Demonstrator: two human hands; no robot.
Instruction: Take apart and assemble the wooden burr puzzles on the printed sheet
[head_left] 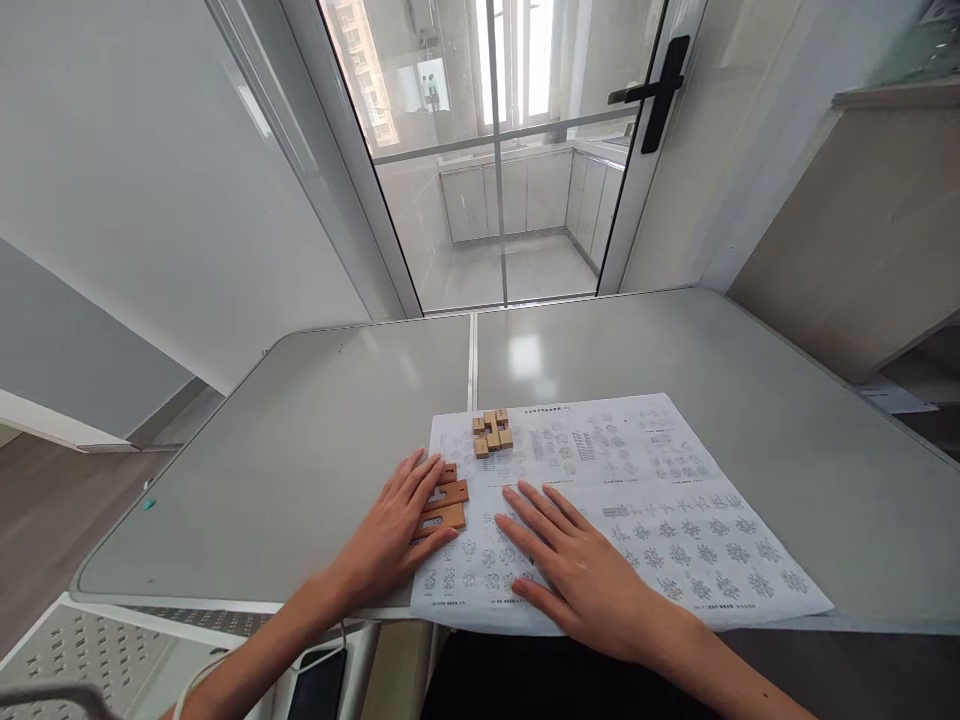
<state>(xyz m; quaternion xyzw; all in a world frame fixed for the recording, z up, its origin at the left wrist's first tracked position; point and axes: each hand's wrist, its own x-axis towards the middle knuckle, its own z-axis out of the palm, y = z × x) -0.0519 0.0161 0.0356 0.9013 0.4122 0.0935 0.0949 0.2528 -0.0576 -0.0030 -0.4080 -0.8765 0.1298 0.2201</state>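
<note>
A large sheet of printed paper (600, 470), covered in small line diagrams, lies on the grey table. My right hand (574, 560) rests flat on it with the fingers spread and nothing held. At the sheet's left edge, my left hand (397, 515) lies over several orange-brown notched wooden puzzle pieces (450, 493), fingers stretched out. Their left ends are hidden under that hand. Farther up the sheet sits a cluster of small light wooden blocks (492, 433), touching neither hand.
The grey table (285, 430) has a seam running through its middle. A glass door (502, 170) with a black handle (660, 92) stands beyond the far edge. A phone (319, 685) lies below the near edge. A small green bit (149, 504) is at the left.
</note>
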